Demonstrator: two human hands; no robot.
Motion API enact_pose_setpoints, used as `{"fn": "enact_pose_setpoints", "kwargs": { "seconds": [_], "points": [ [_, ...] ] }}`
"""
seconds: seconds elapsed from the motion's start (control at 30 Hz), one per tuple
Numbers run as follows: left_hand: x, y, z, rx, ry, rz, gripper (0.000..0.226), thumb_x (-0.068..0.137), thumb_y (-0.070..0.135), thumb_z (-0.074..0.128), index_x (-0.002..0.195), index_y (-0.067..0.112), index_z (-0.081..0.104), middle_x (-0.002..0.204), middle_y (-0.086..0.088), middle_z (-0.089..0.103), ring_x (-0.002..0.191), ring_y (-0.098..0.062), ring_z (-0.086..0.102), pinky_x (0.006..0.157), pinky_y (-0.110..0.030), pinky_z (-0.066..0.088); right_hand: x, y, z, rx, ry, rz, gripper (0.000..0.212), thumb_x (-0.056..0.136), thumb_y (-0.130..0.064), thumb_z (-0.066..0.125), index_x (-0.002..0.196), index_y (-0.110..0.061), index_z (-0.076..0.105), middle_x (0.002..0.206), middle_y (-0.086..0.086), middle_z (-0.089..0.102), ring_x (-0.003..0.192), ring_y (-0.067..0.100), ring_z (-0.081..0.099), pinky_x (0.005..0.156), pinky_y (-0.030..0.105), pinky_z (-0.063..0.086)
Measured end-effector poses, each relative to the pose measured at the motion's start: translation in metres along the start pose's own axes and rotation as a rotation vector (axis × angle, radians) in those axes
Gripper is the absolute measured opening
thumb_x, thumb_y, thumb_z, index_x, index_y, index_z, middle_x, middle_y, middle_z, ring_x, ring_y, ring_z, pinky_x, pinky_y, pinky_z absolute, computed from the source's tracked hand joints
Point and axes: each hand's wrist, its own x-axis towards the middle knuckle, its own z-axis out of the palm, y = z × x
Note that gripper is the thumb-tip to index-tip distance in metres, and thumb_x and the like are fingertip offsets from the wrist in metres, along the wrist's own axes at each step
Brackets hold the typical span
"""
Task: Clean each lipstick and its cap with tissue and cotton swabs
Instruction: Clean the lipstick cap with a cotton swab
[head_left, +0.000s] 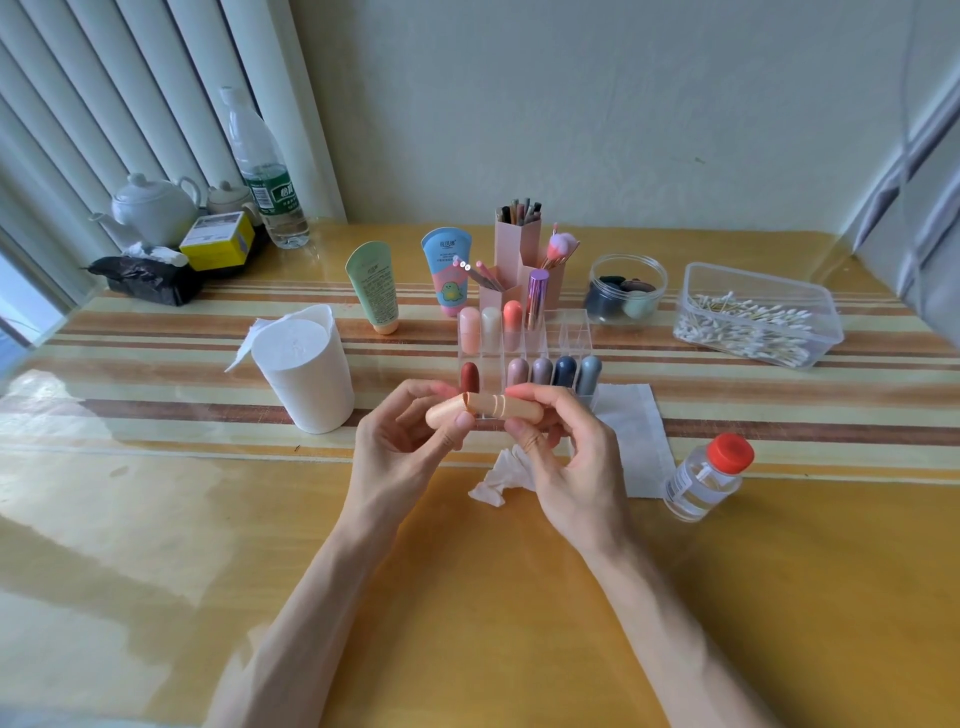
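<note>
Though tube labels blur, left hand pinches cap, right hand pinches lipstick.

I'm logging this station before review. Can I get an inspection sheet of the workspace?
Surface: glass-topped table, striped cloth beneath.
Job's things: peach lipstick and cap in hand; organizer of lipsticks; tissue roll; crumpled tissue; swab box; red-capped bottle.
Clutter: teapot, water bottle, tubes, brush holders.
Grippers: left hand pinches cap; right hand holds lipstick.
Cables: nothing seen.
Surroundings: wall, blinds.
</note>
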Motion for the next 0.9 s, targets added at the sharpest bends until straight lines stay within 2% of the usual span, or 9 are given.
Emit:
{"fn": "enact_pose_setpoints", "kwargs": {
  "seconds": [0.13,0.27,0.4,0.57,0.67,0.77,0.83,0.9],
  "points": [
    [0.001,-0.001,0.001,0.061,0.025,0.051,0.026,0.085,0.014,0.078,0.109,0.004,0.073,0.078,0.005,0.072,0.067,-0.008,0.064,0.069,-0.020,0.053,-0.001,-0.003,0.000,-0.085,-0.007,-0.059,0.024,0.092,-0.012,0.079,0.115,-0.014,0.075,0.101,-0.010,0.071,0.096,0.000,0.065,0.081,0.010,0.045],
    [0.001,-0.005,0.000,0.129,-0.029,0.088,0.028,0.084,0.010,0.079,0.111,0.003,0.075,0.092,-0.003,0.079,0.076,-0.011,0.072,0.072,-0.021,0.057,-0.002,-0.006,0.002,-0.076,-0.050,-0.080,0.028,0.091,-0.009,0.082,0.117,-0.017,0.076,0.104,-0.009,0.074,0.102,-0.002,0.067,0.085,0.010,0.048],
    [0.003,-0.010,-0.002,0.148,-0.041,0.084,0.027,0.084,0.009,0.080,0.110,0.003,0.077,0.091,-0.007,0.077,0.070,-0.014,0.068,0.070,-0.023,0.057,-0.002,-0.003,0.000,-0.100,-0.055,-0.077,0.029,0.089,-0.006,0.083,0.117,-0.013,0.077,0.107,-0.010,0.075,0.102,-0.008,0.067,0.086,0.008,0.048],
    [0.004,-0.014,0.000,0.176,-0.045,0.076,0.024,0.084,0.010,0.080,0.107,0.004,0.078,0.089,-0.007,0.075,0.070,-0.015,0.068,0.070,-0.024,0.057,-0.003,0.001,-0.002,-0.123,-0.052,-0.043,0.032,0.088,-0.004,0.084,0.118,-0.016,0.079,0.110,-0.013,0.077,0.104,-0.001,0.070,0.090,0.011,0.051],
    [0.004,-0.011,0.003,0.183,-0.040,0.080,0.024,0.087,0.015,0.080,0.110,0.009,0.078,0.100,-0.007,0.079,0.092,-0.022,0.076,0.084,-0.033,0.060,-0.002,0.000,-0.004,-0.093,-0.091,-0.034,0.032,0.090,-0.012,0.083,0.121,-0.015,0.077,0.111,-0.015,0.076,0.106,-0.008,0.068,0.089,0.007,0.049],
    [0.010,-0.001,0.006,0.190,-0.005,0.062,0.040,0.085,0.019,0.083,0.123,0.014,0.074,0.109,-0.003,0.080,0.100,-0.027,0.077,0.089,-0.051,0.062,0.000,-0.004,-0.005,-0.107,-0.059,-0.018,0.035,0.094,-0.034,0.076,0.124,-0.016,0.077,0.115,-0.013,0.077,0.110,-0.006,0.067,0.089,0.008,0.049],
    [0.018,0.006,0.007,0.260,0.023,0.109,0.044,0.083,0.022,0.086,0.124,0.017,0.072,0.105,0.000,0.081,0.094,-0.024,0.078,0.080,-0.059,0.061,0.003,0.000,-0.009,-0.124,0.033,0.015,0.027,0.099,-0.030,0.071,0.121,-0.016,0.078,0.112,-0.012,0.078,0.106,-0.002,0.069,0.086,0.009,0.049],
    [0.028,0.011,0.008,0.370,0.065,0.176,0.039,0.080,0.027,0.088,0.114,0.018,0.072,0.096,0.006,0.079,0.082,-0.016,0.073,0.069,-0.047,0.055,0.005,0.007,-0.013,-0.182,0.120,0.057,0.017,0.101,-0.016,0.069,0.115,-0.017,0.079,0.105,-0.013,0.078,0.099,-0.003,0.069,0.081,0.006,0.045]
  ]
}}
